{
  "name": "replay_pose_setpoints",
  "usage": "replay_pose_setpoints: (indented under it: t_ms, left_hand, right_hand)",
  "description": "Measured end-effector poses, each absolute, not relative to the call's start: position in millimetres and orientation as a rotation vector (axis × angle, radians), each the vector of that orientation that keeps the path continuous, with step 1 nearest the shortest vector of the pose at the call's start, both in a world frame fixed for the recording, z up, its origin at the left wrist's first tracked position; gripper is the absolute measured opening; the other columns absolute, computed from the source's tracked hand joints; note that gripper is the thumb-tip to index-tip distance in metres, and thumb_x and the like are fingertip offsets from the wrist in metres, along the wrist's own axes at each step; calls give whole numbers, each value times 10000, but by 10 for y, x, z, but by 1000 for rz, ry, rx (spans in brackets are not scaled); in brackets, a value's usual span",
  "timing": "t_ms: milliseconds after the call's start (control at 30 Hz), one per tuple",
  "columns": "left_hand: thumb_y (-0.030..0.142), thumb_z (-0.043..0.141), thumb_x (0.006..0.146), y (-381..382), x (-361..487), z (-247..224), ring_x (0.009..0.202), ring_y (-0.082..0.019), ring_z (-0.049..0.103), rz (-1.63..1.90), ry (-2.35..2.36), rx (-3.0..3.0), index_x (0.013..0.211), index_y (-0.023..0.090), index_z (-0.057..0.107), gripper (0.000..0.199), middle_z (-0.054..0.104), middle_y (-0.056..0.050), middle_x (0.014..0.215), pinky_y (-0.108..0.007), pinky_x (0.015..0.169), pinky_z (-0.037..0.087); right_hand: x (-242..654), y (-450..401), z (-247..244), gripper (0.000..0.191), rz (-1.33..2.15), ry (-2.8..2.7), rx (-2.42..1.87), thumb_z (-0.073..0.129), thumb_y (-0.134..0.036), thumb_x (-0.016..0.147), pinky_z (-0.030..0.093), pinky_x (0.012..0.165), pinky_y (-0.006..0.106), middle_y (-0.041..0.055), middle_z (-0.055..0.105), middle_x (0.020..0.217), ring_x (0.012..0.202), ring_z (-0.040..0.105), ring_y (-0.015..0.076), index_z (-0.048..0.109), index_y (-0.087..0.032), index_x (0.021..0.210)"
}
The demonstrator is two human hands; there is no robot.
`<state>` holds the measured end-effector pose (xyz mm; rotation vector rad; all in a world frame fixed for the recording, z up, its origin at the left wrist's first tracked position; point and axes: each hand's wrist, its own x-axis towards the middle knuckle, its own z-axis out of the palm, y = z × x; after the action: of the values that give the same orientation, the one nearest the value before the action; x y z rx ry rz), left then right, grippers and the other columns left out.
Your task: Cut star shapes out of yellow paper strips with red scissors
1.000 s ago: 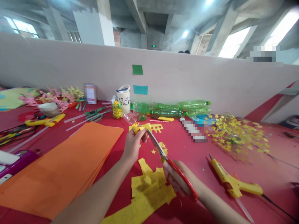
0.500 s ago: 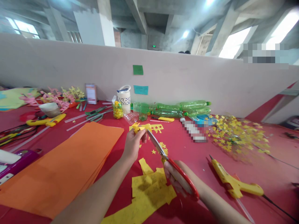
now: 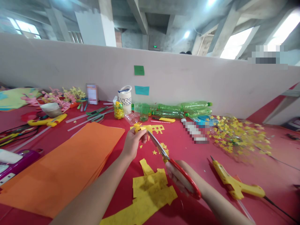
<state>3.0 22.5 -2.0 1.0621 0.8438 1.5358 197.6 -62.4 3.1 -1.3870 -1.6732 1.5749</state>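
Observation:
My left hand (image 3: 132, 142) pinches a small piece of yellow paper (image 3: 138, 127) between thumb and fingers. Red-handled scissors (image 3: 184, 176) are gripped in my right hand (image 3: 176, 175), their blades pointing up and left to the edge of that paper. From here the blades look almost closed. Beneath the scissors lies a little pile of cut yellow stars (image 3: 165, 147), with one loose star (image 3: 154, 152) beside it. Closer to me are overlapping yellow paper sheets (image 3: 152, 197). A yellow strip with star-shaped holes (image 3: 158, 127) rests just beyond my left hand.
Orange sheets (image 3: 61, 168) are stacked at left. A yellow glue gun (image 3: 234, 181) lies at right, below a cluster of yellow stars (image 3: 236, 134). Green plastic bottles (image 3: 194, 106), a white cup (image 3: 125, 100) and a yellow cutter knife (image 3: 167, 120) are along the back, before a low partition (image 3: 187, 78).
The hands, paper and scissors are nearly where they were. The yellow piece in my left hand sits at a slightly different angle, and the view has shifted a little.

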Motion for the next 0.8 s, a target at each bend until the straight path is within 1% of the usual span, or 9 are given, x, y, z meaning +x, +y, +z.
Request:
replay_pose_setpoints:
  t_ms: [67,167,367,567,800]
  left_hand:
    - [272,628,746,226,24,-15,453,-86,470,1528,845,1055,574,151,600,213,549,14,498,-229,480,365]
    - [274,621,749,232,15,-13,454,-84,470,1520,861,1078,560,149,586,228,546,15,497,-226,483,368]
    - [266,607,764,244,1,-39,446,-84,473,1496,885,1172,533,155,547,263,533,23,488,-221,475,366]
    - [273,601,785,251,-19,-66,456,-89,478,1477,904,1219,543,158,550,272,526,25,487,-221,480,368]
    - [266,606,781,258,-21,-72,450,-88,478,1472,904,1208,546,159,557,263,529,25,489,-217,468,366]
  right_hand:
    - [1972,-621,33,573,1576,-1662,-1394,395,-747,788,226,289,171,-119,280,336,250,274,44,402,-205,603]
    - [1979,-614,22,583,1567,-1660,-1412,395,-761,775,229,281,164,-117,287,351,255,276,41,412,-201,615]
    - [2023,-602,-29,548,1615,-1628,-1386,428,-722,799,246,276,154,-113,303,369,275,281,44,448,-195,648]
    - [1995,-595,-14,580,1568,-1653,-1446,410,-750,780,239,273,154,-106,310,366,267,285,39,430,-195,612]
    - [1986,-597,-19,544,1569,-1637,-1503,432,-720,793,242,253,150,-99,348,391,262,303,44,417,-203,623]
